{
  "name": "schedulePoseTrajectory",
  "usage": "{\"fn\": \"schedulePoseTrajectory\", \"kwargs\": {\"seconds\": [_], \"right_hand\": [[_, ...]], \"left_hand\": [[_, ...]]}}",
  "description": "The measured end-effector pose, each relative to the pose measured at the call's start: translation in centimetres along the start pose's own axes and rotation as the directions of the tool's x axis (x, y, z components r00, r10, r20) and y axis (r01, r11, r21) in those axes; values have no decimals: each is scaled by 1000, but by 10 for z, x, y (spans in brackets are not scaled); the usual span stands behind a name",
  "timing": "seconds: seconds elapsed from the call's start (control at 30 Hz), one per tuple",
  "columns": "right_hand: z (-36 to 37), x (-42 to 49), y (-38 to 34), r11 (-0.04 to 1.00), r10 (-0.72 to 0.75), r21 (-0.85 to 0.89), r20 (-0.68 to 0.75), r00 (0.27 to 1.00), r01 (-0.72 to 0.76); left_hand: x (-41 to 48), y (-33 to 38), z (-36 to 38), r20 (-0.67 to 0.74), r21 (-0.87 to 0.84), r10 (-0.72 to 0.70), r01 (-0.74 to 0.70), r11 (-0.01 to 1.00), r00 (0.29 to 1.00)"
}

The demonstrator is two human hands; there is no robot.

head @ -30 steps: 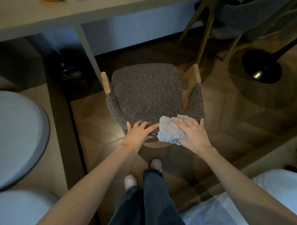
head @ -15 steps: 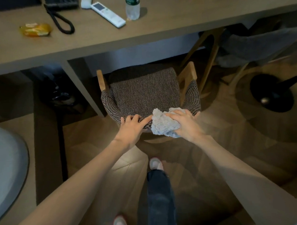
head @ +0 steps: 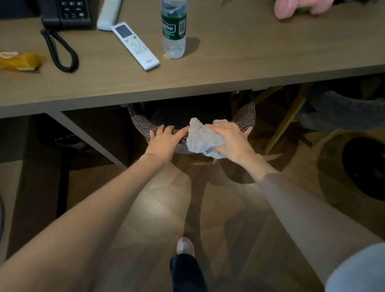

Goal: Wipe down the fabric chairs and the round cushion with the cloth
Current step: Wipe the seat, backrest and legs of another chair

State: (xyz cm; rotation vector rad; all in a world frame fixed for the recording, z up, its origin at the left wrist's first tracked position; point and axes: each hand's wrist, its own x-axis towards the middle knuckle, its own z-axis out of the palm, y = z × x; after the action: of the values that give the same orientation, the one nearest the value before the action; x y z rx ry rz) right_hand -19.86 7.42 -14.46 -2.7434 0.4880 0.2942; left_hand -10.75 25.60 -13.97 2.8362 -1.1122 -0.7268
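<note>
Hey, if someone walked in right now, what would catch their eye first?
A woven fabric chair sits under the desk; the left hand grips its back rim and the right hand holds a fluffy pale cloth against it. A water bottle stands on the desk above.

chair [head: 142, 123] under desk [head: 249, 61] (mostly), cloth [head: 203, 138] on its backrest

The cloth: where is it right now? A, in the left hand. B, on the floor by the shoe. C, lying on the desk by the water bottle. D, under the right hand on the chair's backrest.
D: the right hand holds the cloth on the backrest of the chair; the left hand grips the backrest bare.
</note>
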Motion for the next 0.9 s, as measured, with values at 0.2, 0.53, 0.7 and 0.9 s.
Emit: {"fn": "schedulePoseTrajectory", "kwargs": {"seconds": [0.2,0.53,0.7,0.9], "right_hand": [[-1,6,-7,996,15,91,-65,998,-9],[-26,-87,-106,891,-278,347,-92,956,292],[-26,-122,-193,746,-486,566,101,868,352],[31,-148,-317,651,-401,743,161,902,156]], "left_hand": [[2,7,-7,-57,-313,-78,57,948,995],[-153,-14,-27,-188,-977,-233,-157,145,954],[-256,-72,-12,-261,-936,-450,-110,335,854],[-380,-153,21,-239,-943,-667,-5,333,706]]}}
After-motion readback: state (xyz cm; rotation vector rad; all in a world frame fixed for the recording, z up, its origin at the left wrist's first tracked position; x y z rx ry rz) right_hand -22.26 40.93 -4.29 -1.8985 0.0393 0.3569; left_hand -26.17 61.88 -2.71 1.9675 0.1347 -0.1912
